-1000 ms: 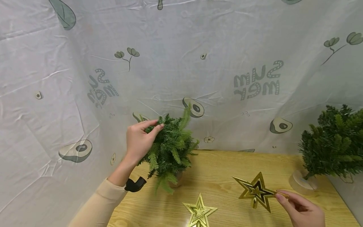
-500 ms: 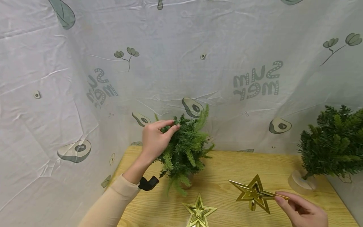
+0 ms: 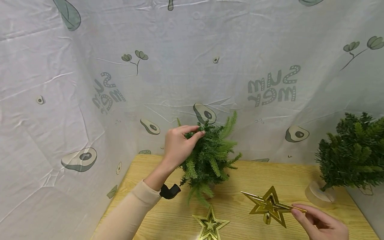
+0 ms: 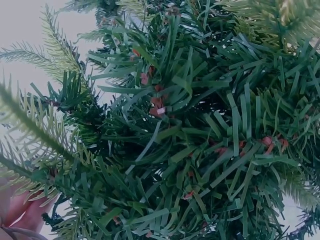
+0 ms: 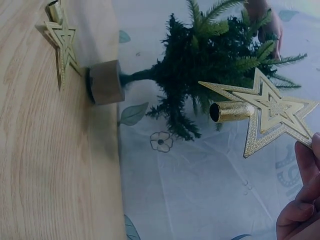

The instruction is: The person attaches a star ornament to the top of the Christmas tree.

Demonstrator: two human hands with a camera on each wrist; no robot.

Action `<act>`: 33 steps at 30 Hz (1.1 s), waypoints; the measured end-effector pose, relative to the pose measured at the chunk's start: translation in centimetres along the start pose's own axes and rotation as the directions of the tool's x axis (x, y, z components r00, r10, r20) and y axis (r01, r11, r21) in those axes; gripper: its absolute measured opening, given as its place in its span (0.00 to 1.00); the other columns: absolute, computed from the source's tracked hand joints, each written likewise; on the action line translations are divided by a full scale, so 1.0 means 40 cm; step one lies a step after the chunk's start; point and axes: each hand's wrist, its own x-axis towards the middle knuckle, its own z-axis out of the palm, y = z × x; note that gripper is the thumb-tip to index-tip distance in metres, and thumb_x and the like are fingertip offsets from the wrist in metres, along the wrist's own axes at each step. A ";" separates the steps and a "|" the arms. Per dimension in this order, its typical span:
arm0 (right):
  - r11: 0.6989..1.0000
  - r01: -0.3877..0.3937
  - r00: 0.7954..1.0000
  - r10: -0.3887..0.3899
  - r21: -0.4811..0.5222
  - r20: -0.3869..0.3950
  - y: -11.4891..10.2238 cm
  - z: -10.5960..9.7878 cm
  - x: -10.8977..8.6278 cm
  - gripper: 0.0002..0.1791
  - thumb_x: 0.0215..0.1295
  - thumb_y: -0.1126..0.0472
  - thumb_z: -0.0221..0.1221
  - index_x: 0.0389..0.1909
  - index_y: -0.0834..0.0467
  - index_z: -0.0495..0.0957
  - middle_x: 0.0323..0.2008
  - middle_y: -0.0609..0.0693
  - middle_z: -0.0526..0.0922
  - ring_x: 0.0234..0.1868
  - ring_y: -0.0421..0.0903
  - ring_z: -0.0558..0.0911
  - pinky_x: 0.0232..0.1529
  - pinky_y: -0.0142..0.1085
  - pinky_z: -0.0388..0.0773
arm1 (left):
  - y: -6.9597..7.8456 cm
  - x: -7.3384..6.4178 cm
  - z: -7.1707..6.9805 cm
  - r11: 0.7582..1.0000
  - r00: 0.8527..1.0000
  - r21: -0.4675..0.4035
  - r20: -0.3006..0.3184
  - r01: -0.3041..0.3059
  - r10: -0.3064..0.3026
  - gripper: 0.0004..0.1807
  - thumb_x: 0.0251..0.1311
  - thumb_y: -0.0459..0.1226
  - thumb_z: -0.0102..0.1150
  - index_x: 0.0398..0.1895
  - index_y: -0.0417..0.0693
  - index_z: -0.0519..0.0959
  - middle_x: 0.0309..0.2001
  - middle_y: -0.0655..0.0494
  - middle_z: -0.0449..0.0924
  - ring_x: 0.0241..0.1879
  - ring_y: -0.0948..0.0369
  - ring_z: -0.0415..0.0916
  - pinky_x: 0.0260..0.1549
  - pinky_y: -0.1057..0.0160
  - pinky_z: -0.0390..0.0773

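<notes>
A small artificial Christmas tree (image 3: 210,156) stands near the middle of the table on a round wooden base (image 5: 106,82). My left hand (image 3: 180,143) pinches the sprigs at its top between thumb and forefinger. In the left wrist view, green needles fill most of the picture, with a bit of the fingers (image 4: 30,212) at the lower left. By one point, my right hand (image 3: 322,221) pinches a gold star tree topper (image 3: 270,205); its hollow tube end faces down. Another gold star topper (image 3: 211,224) lies on the table just in front of the tree.
At the right end of the wooden table (image 3: 249,176), a second small tree (image 3: 354,150) leans on its round wooden base (image 3: 319,195). A pale printed curtain (image 3: 180,76) hangs behind and to the left. A black strap mount (image 3: 170,191) sits at the left wrist.
The left hand and the tree have moved together to the right across the table. In the right hand, the held star has dipped and shifted slightly left.
</notes>
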 end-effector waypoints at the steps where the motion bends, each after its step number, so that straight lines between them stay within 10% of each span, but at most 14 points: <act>1: 1.000 0.003 1.000 -0.003 0.002 0.000 0.000 0.000 0.000 0.04 0.62 0.77 0.68 0.37 0.72 0.87 0.08 0.48 0.66 0.07 0.45 0.53 0.10 0.34 0.54 | 0.002 0.001 0.005 1.000 1.000 -0.004 0.004 0.004 -0.004 0.15 0.63 0.43 0.75 0.46 0.42 0.91 0.44 0.50 0.90 0.44 0.57 0.88 0.37 0.61 0.83; 8: 1.000 0.012 1.000 -0.012 0.009 -0.004 0.001 0.000 -0.002 0.04 0.62 0.78 0.68 0.37 0.73 0.87 0.08 0.47 0.65 0.07 0.45 0.53 0.09 0.34 0.53 | 0.013 0.000 0.036 1.000 1.000 -0.030 0.014 0.001 0.000 0.15 0.63 0.43 0.75 0.46 0.42 0.91 0.43 0.50 0.90 0.28 0.61 0.85 0.17 0.68 0.64; 18: 0.999 0.045 0.999 -0.045 0.016 -0.014 0.000 -0.001 -0.009 0.04 0.63 0.80 0.66 0.38 0.75 0.86 0.07 0.47 0.63 0.07 0.44 0.53 0.10 0.32 0.54 | 0.027 0.003 0.057 0.999 0.999 -0.030 0.031 -0.027 0.028 0.15 0.62 0.43 0.75 0.46 0.41 0.91 0.43 0.49 0.90 0.26 0.61 0.83 0.16 0.69 0.62; 25: 0.999 0.038 0.999 -0.038 0.010 -0.022 0.002 0.000 -0.011 0.03 0.62 0.79 0.66 0.37 0.74 0.86 0.07 0.47 0.65 0.07 0.45 0.54 0.10 0.32 0.54 | 0.030 0.003 0.052 1.000 0.997 -0.003 0.074 -0.002 0.002 0.17 0.62 0.44 0.75 0.48 0.43 0.90 0.45 0.51 0.90 0.44 0.57 0.88 0.39 0.63 0.83; 33: 0.999 0.039 0.999 -0.039 0.016 -0.021 0.002 0.000 -0.012 0.04 0.63 0.80 0.66 0.37 0.75 0.86 0.07 0.47 0.66 0.07 0.45 0.54 0.10 0.32 0.55 | 0.037 -0.003 0.042 0.999 0.991 -0.029 0.130 0.016 -0.012 0.17 0.61 0.47 0.75 0.47 0.48 0.91 0.46 0.57 0.90 0.50 0.60 0.86 0.49 0.57 0.82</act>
